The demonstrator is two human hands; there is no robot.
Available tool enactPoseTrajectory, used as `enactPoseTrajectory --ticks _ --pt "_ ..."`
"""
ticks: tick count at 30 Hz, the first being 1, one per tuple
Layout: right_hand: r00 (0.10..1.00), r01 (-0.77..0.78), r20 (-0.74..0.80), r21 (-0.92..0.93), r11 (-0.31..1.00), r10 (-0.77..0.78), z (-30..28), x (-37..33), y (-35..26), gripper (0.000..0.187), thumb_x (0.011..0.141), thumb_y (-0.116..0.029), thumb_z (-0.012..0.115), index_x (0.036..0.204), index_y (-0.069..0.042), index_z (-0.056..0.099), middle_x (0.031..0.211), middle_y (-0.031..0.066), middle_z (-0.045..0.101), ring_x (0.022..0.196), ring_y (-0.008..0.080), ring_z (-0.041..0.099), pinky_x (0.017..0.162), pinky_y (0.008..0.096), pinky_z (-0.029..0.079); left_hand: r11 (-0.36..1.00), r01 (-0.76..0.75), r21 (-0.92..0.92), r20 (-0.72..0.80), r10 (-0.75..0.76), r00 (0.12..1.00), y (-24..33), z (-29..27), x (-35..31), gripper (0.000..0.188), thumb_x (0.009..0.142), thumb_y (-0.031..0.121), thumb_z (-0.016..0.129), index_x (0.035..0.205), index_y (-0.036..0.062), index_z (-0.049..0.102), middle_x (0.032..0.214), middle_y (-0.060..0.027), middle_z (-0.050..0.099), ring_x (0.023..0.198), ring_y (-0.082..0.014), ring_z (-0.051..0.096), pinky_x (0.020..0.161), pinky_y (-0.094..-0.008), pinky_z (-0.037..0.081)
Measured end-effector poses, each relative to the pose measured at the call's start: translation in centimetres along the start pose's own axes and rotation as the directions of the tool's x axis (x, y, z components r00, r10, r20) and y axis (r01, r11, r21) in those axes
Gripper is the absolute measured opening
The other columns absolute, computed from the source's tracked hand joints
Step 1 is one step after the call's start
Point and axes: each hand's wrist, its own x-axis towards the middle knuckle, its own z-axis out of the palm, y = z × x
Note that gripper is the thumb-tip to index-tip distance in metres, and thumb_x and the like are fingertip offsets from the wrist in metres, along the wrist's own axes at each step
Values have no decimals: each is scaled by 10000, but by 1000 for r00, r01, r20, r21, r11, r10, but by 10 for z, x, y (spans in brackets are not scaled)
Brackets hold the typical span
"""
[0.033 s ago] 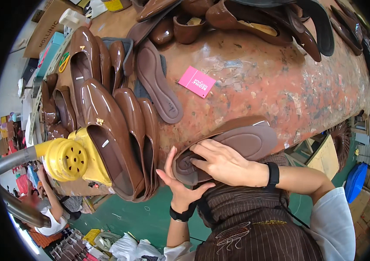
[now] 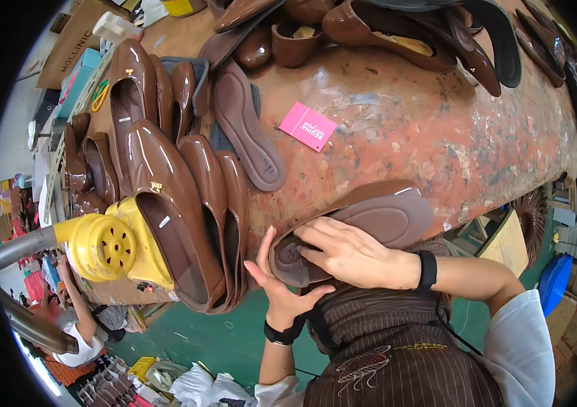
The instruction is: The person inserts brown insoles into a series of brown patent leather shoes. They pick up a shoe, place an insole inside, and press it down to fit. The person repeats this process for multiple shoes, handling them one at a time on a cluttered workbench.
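Observation:
A glossy brown flat shoe lies at the table's near edge, with a brown cushioned insole partly in it; the insole's wide front end rests over the shoe. My right hand grips the shoe near its heel, fingers bent into the opening against the insole's heel end; its thumb is hidden. Around the outside of the heel, my left hand has its fingers and thumb spread wide, touching or nearly touching the back. A second brown insole lies on the table, left of a pink card.
Stacked brown shoes stand at the left beside a yellow round-ended fixture on a metal pipe. More brown shoes line the far side. A white bottle stands far left. Another person's arm shows beyond the pipe.

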Motion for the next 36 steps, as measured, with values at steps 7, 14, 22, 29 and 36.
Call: enactPoseTrajectory --ticks 7,14,22,29,36 --pt "976 62 206 71 996 -75 12 4 0 382 868 -204 578 1182 -20 692 1374 178 582 1352 269 493 1190 420 322 997 74 -18 16 -74 997 2 -8 11 464 944 346 569 1284 46 474 1392 -290 494 1263 -436 508 1061 -512 397" --pt "974 -101 147 -408 907 175 -14 -24 -16 453 729 -116 654 1173 -43 710 1310 146 641 1290 249 559 1201 444 293 996 87 -26 -76 -89 993 1 -2 6 311 931 254 513 1147 36 461 1331 -284 532 1207 -418 538 1059 -513 395" --pt "783 -541 -575 -445 714 235 -66 10 10 407 780 -148 712 1154 4 667 1114 194 672 1156 354 614 1142 644 230 951 104 292 145 -151 978 74 33 4 727 778 163 803 1345 -23 388 1548 -342 254 1414 -483 320 1155 -514 306" --pt "833 -491 -244 85 867 496 -108 -10 -8 423 750 -27 682 1163 39 617 1214 248 619 1118 412 611 997 490 456 785 -117 608 522 -284 804 112 59 27 513 803 275 746 1206 -27 647 1444 -207 503 821 -322 684 660 -395 586" --pt "894 -423 -284 -284 860 346 -40 -55 -29 393 772 1 598 1160 66 580 1221 243 616 1169 381 600 1186 545 249 754 -156 638 542 -297 786 102 69 28 442 748 308 776 1076 18 714 1308 -222 608 712 -305 708 588 -384 578"
